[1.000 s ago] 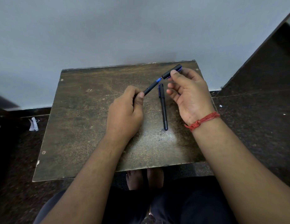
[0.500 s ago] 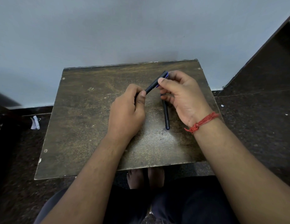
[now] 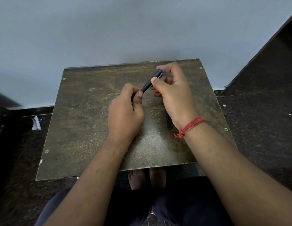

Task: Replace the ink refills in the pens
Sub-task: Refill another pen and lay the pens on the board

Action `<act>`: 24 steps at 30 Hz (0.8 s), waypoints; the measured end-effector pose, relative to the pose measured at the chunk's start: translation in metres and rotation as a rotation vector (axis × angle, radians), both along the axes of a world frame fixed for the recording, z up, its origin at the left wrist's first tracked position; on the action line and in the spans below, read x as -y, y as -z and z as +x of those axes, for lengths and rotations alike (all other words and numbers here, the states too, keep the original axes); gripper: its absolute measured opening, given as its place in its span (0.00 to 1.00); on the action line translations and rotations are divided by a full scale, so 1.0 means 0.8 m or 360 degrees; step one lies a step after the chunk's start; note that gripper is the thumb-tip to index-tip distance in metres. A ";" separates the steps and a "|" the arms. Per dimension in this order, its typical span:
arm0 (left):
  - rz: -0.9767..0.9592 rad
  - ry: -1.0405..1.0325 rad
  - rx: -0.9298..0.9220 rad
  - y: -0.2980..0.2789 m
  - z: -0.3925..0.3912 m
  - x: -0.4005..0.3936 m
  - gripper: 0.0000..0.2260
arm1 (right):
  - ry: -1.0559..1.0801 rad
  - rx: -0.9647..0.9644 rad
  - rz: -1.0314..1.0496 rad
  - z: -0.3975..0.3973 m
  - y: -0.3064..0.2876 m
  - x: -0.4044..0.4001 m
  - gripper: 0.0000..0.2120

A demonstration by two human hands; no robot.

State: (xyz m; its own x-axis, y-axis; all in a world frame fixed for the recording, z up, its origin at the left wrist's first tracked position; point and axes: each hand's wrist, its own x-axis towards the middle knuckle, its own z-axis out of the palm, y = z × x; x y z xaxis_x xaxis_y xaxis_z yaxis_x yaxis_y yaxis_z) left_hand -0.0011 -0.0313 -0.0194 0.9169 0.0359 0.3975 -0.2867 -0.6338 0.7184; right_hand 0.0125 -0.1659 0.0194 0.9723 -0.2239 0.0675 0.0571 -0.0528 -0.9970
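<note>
A dark pen with blue trim [image 3: 152, 81] is held slanted above the worn brown table [image 3: 86, 121]. My left hand [image 3: 125, 111] grips its lower end between thumb and fingers. My right hand [image 3: 172, 92], with a red thread on the wrist, pinches its upper part, the cap end, with the thumb on top. The two parts sit pushed together with no gap showing. A second dark pen [image 3: 169, 122] lies on the table under my right wrist, and only its near end shows.
The table stands against a pale wall [image 3: 125, 30]. Dark speckled floor surrounds it, with a scrap of white paper [image 3: 35, 123] on the left. My knees and bare feet [image 3: 147, 178] are below the near table edge.
One second ago the cap was apart from the barrel with a blue tip showing. My right hand has since slid the cap down onto the barrel, and the hands have come closer together.
</note>
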 end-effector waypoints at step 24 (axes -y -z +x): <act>0.0187 0.0054 0.0020 -0.019 -0.001 0.009 0.11 | 0.0285 -0.0138 -0.0773 0.002 -0.001 0.026 0.11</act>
State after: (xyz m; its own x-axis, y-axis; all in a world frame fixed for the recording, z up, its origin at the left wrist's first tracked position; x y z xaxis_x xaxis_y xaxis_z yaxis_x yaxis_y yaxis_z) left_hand -0.0019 -0.0384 -0.0040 0.9116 -0.0429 0.4087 -0.3181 -0.7033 0.6357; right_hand 0.0140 -0.1867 0.0205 0.9282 -0.3501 0.1259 -0.0769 -0.5115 -0.8558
